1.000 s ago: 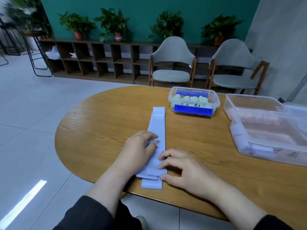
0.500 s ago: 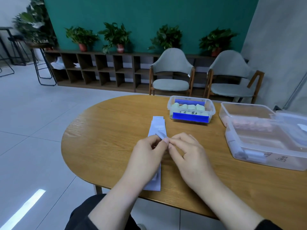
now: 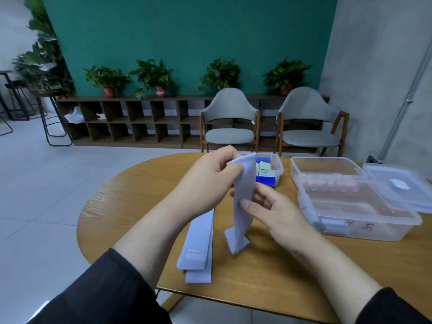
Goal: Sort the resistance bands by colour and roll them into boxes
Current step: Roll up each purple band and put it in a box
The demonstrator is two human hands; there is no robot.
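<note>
Round wooden counter (image 3: 140,206) first: on it 2 clear plastic boxes (image 3: 355,220) already hold rolled bands, pink and pale lilac, while the small clear tub (image 3: 277,168) holds green rolls. A flat lilac stack (image 3: 198,242) awaits rolling. 1 lilac resistance band (image 3: 243,206) hangs upright, left hand (image 3: 210,181) pinching its top, right hand (image 3: 275,211) gripping mid-strip.

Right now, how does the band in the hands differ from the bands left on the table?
The held band hangs upright, its top pinched by the left hand and its middle by the right hand, with only its bottom end touching the table. The table bands lie flat, stacked and untouched. All are pale lilac.
</note>
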